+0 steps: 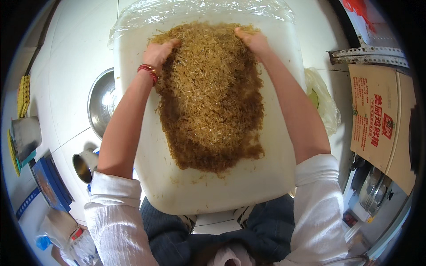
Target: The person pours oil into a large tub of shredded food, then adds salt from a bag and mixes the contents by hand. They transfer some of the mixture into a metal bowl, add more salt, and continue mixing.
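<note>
A large heap of damp, golden-brown shreds [206, 86], possibly a shredded vegetable, covers much of a white plastic board or low tabletop [213, 196] in front of me. At the heap's far left edge is my left hand [160, 55], with a red bead bracelet [148, 72] on the wrist. Its thumb lies over the shreds, while the other fingers are sunk in them or hidden. Across from it, my right hand [254, 41] touches the far right edge, thumb on top and fingertips partly buried. How tightly either hand is closed cannot be seen.
Clear plastic film [206, 11] drapes the far edge. On the left are a steel bowl [101, 103], a metal cup [85, 166] and a pot [26, 138]. A plastic bag [322, 103] with something green lies right, near a cardboard sheet [379, 116] and a metal shelf frame [369, 56].
</note>
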Available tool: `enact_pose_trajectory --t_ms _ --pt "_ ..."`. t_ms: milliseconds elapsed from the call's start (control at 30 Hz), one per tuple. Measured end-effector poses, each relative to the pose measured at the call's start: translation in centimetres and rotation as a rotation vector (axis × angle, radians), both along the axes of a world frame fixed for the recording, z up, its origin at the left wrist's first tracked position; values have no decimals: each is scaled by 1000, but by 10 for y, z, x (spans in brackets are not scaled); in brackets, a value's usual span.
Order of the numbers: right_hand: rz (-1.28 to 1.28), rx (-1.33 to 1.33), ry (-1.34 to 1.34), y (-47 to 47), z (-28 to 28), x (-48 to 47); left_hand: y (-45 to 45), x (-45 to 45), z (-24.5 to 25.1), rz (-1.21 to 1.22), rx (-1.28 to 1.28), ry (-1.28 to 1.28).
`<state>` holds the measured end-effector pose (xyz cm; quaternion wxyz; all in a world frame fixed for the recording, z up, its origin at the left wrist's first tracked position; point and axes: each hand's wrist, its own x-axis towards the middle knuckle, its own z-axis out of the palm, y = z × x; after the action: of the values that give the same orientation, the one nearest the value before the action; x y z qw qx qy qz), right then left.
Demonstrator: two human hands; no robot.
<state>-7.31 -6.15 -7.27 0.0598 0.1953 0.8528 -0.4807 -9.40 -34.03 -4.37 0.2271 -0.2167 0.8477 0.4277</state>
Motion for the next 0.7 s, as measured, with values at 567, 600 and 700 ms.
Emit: enact_pose_trajectory --t_ms 567,600,700 --pt "14 -685 -246 -109 47 94 19 89 18 21 633 -331" --pt "-94 -685 -283 -102 40 90 25 93 23 62 686 -321" --pt "-34 -587 -217 -80 21 74 32 97 26 -153 501 -207"
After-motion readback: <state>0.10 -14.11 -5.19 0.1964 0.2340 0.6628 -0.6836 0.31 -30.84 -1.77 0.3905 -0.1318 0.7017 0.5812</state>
